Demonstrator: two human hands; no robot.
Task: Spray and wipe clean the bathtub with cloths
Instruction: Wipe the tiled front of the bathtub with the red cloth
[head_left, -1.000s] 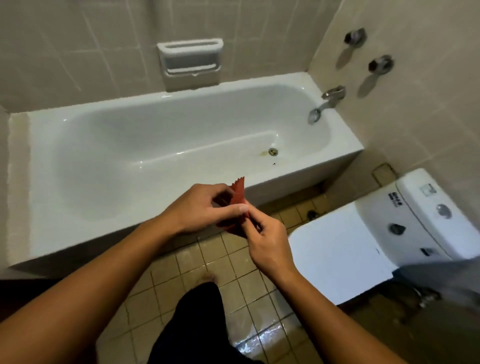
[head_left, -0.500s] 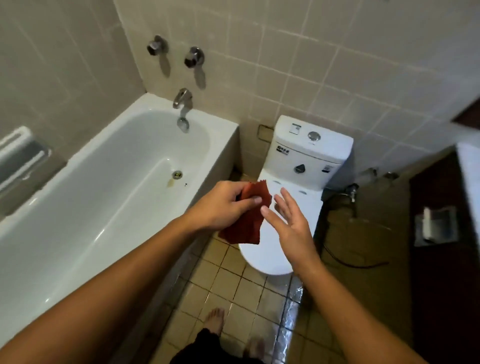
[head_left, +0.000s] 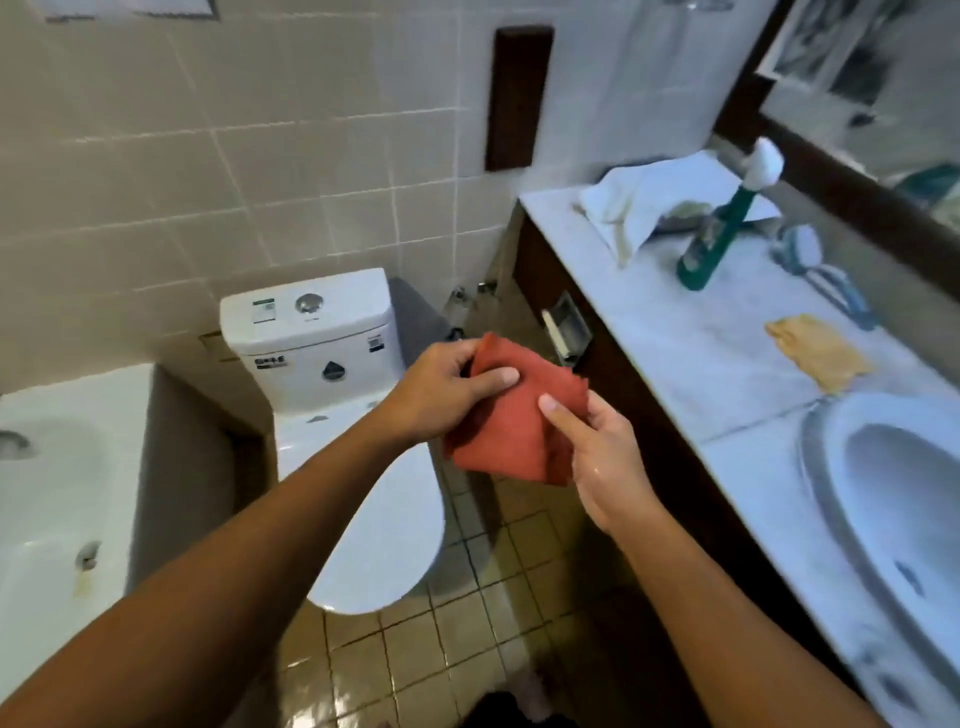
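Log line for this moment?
left hand, right hand hold folded red cloth | green spray bottle on marble counter | white bathtub far left

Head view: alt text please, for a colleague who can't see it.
The left hand and right hand hold a red cloth near the toilet. The bathtub is at left; a counter at right bears a green spray bottle and yellow cloth.
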